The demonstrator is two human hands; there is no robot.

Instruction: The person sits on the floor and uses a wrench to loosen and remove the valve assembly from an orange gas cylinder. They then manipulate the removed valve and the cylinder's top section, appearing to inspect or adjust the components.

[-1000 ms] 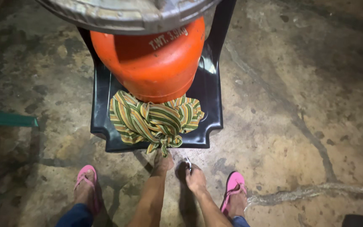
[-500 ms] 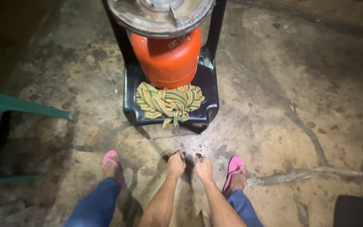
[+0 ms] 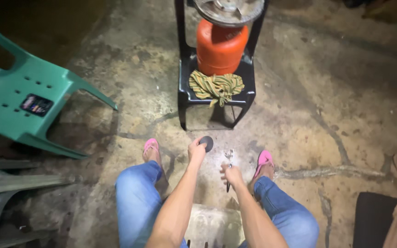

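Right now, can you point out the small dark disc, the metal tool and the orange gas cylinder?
Dark disc [image 3: 207, 143]: head view, its round face, held by the left hand [image 3: 196, 151].
Metal tool [image 3: 229, 158]: head view, its shiny upper end, above the right hand [image 3: 232, 174].
Orange gas cylinder [image 3: 220, 48]: head view, its front wall.

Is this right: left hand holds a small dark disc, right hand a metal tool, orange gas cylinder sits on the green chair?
One error. The head view shows the orange gas cylinder on the black chair, not the green chair. Left hand holds the dark disc; right hand the metal tool.
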